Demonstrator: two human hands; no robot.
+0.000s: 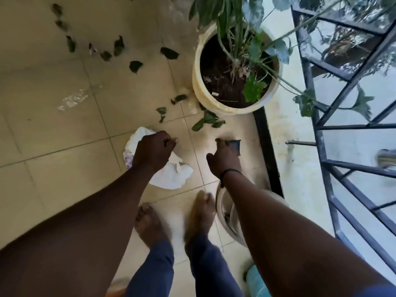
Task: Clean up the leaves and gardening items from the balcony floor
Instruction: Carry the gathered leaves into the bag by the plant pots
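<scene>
Leaves (135,66) scattered on beige floor tiles (53,129), railing (347,133) beside

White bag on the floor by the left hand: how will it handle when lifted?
The white bag looks crumpled and thin, so probably floppy and light. The left hand seems to grip its rim; it may sag. A torn-looking edge suggests it tears easily.

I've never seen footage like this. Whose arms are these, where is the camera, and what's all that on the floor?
No machine here: a person wears a camera on the head, looking down at their own arms and bare feet. The left hand is curled over a white bag on the tiled floor. The right hand pinches a dark leaf. More leaves lie scattered near a potted plant, beside the railing.
</scene>
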